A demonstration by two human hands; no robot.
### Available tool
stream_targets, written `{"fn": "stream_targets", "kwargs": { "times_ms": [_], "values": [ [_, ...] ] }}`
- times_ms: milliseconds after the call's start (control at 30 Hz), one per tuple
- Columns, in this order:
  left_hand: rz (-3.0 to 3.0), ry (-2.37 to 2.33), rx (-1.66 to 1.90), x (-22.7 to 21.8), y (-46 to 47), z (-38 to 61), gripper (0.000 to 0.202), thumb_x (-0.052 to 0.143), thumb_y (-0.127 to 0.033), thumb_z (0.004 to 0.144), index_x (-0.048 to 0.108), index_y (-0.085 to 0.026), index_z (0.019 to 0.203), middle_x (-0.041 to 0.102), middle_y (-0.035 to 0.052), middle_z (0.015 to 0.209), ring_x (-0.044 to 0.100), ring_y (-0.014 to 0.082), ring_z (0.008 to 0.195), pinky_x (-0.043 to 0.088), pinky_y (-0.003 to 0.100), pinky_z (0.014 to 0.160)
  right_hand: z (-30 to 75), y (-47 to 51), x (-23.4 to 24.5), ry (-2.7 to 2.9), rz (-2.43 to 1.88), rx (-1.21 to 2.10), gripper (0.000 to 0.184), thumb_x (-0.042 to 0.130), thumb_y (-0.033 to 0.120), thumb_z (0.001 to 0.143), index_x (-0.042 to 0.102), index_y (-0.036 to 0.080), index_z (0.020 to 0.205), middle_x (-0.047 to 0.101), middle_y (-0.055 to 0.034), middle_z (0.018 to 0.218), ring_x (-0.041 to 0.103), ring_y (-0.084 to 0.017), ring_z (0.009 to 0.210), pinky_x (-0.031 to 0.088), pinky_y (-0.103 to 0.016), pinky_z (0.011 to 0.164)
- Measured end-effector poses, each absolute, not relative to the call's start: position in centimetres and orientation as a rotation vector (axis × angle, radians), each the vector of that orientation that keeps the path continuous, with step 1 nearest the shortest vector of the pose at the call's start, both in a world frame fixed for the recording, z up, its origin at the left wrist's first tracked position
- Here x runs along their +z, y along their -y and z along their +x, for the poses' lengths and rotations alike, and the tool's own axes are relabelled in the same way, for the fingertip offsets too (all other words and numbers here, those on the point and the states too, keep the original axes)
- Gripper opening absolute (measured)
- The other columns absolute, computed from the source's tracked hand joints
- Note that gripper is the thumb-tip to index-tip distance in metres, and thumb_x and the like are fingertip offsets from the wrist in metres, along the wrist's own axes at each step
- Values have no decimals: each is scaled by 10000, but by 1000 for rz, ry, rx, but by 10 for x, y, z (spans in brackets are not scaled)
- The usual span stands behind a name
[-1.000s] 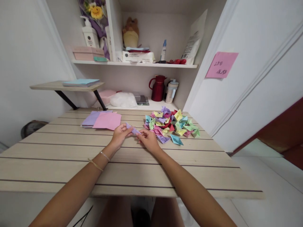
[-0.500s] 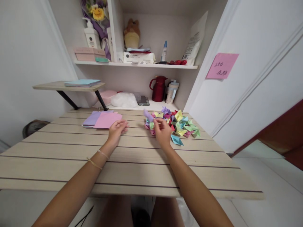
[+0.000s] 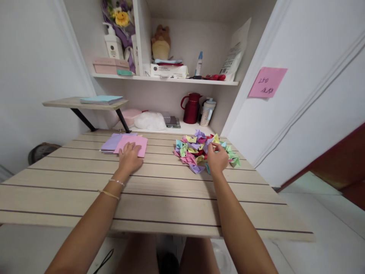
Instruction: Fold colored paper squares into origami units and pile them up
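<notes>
My left hand (image 3: 130, 158) rests on the near edge of a pink sheet of paper (image 3: 140, 142), its fingers spread and slightly bent. Under and beside that sheet lies a stack of purple paper (image 3: 112, 144). On the right side of the table, my right hand (image 3: 218, 156) is closed, thumb and fingers pinching a purple folded paper boat (image 3: 209, 144). The boat is held over a heap of folded paper boats (image 3: 187, 158) in pink, yellow, green, blue, red and purple. My right hand hides part of the heap.
A small raised shelf (image 3: 61, 102) at the left carries light blue paper (image 3: 102, 99). Behind the table stand a red thermos jug (image 3: 191, 108), a pale tumbler (image 3: 207, 113) and a white plastic bag (image 3: 150, 120). A pink note (image 3: 267, 82) is stuck on the right wall.
My right hand has moved right across the heap with the purple boat. My left hand has shifted left and come down onto the pink sheet.
</notes>
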State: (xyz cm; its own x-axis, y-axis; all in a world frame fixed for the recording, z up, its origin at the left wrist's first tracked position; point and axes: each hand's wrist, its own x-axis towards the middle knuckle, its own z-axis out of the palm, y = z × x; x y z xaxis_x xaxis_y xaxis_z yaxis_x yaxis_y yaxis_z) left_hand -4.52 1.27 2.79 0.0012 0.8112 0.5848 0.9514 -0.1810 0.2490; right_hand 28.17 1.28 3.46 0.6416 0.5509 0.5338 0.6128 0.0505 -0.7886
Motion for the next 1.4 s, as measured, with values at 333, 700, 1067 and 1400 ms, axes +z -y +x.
{"fn": "stream_targets", "kwargs": {
  "times_ms": [333,700,1067,1400],
  "values": [
    [-1947,1693,-1365,33,-12,-36,190,537,-211,756,693,-221,864,616,85,1051,467,285,1071,308,467,934,255,3,43,1260,-1274,-144,325,408,329,847,567,192,1095,553,-1,599,525,-166,552,434,-302,598],
    [-2545,1475,-1927,22,-6,-7,158,600,-189,694,568,-198,540,684,43,802,610,193,862,441,356,853,204,2,6,1958,-1122,556,751,618,249,713,267,273,1377,696,16,869,596,-111,571,468,-226,596],
    [-2291,1614,-1907,18,-10,3,669,779,-271,515,520,-203,1128,554,92,1153,496,254,1085,378,389,915,202,-8,0,1627,-995,502,180,566,218,722,691,193,848,693,-34,848,598,-145,667,468,-251,642],
    [-2551,1848,-2806,12,-12,10,792,778,-261,558,395,-168,1245,668,80,893,635,181,792,491,310,744,202,-9,1,1338,-970,747,288,648,396,680,624,134,797,618,-16,649,537,-129,547,427,-228,504]
  ]
}}
